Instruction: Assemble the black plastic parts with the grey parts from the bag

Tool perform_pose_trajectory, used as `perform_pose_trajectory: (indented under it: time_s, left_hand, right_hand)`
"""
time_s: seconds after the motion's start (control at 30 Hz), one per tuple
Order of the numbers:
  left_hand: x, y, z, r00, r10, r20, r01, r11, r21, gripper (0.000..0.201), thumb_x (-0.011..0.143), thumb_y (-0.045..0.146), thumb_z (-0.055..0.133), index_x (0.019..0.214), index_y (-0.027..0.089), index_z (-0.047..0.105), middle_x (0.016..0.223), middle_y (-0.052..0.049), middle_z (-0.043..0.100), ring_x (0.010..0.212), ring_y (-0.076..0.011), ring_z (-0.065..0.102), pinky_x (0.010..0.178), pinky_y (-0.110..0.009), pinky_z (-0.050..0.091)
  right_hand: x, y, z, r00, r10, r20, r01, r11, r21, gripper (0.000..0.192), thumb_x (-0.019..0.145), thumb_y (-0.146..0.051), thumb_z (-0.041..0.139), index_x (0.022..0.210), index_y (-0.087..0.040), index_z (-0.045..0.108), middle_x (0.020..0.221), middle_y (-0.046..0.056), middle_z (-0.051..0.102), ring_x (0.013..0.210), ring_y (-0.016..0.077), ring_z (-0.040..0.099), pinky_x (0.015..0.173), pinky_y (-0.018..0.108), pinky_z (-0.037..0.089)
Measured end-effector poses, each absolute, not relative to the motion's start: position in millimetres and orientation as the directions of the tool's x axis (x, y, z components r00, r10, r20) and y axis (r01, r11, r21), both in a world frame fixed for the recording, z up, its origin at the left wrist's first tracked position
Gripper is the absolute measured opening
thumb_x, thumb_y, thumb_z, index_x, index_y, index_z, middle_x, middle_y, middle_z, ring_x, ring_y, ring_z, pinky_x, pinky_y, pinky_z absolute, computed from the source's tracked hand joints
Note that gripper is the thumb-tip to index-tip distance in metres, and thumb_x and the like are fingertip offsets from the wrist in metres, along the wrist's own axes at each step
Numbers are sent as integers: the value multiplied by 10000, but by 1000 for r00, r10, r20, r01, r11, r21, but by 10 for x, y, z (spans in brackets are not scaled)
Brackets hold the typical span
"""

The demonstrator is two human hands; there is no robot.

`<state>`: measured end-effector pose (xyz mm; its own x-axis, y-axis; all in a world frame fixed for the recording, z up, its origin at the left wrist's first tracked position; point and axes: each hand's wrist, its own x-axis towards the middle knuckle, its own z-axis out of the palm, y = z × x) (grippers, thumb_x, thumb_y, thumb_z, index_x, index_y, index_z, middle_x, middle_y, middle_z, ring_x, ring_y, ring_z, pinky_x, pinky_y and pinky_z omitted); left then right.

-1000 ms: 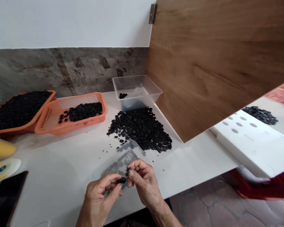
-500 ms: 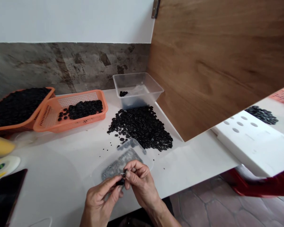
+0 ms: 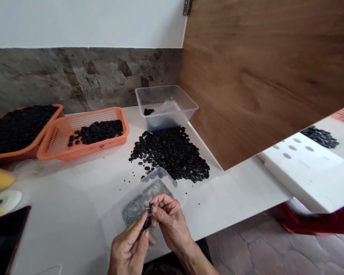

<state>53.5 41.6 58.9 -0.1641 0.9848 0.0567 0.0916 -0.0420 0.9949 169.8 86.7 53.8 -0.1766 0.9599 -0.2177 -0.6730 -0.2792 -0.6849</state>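
My left hand pinches a small black oval part between thumb and fingertips. Close beside it, my right hand grips another small black piece, with a thin metal pin sticking out toward the left fingers. Both hands are over the near edge of a clear plastic tray, where a mass of tiny grey metal bits lies. Beyond the tray a heap of black oval parts is spread on the white table.
An orange basket and a fuller one hold black parts at the left. A clear bin stands behind the heap. A wooden panel slants over the right side. A phone and a tape roll lie at left.
My left hand has shifted slightly right, and the black oval part it holds has turned more upright. The right hand has barely moved. The view has shifted slightly.
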Motion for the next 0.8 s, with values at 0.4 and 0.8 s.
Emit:
perform_pose_trajectory:
  time_s: [0.4, 0.8]
  left_hand:
    - [537, 450, 670, -221, 934, -282, -186, 244, 952, 335, 634, 428, 803, 884, 210, 760, 643, -16, 719, 523, -144, 649, 513, -209, 551]
    - [312, 493, 541, -40, 963, -265, -206, 252, 946, 265, 730, 274, 759, 993, 235, 757, 662, -21, 717, 606, -145, 669, 612, -215, 572]
  right_hand:
    - [1864, 808, 563, -155, 968, -195, -593, -249, -766, 218, 720, -291, 790, 764, -119, 664, 542, -24, 587, 414, 41, 483, 457, 156, 385]
    - [1855, 787, 601, -220, 967, -129, -457, -219, -862, 219, 790, -329, 727, 805, -120, 667, 610, 11, 644, 462, 51, 518, 490, 160, 410]
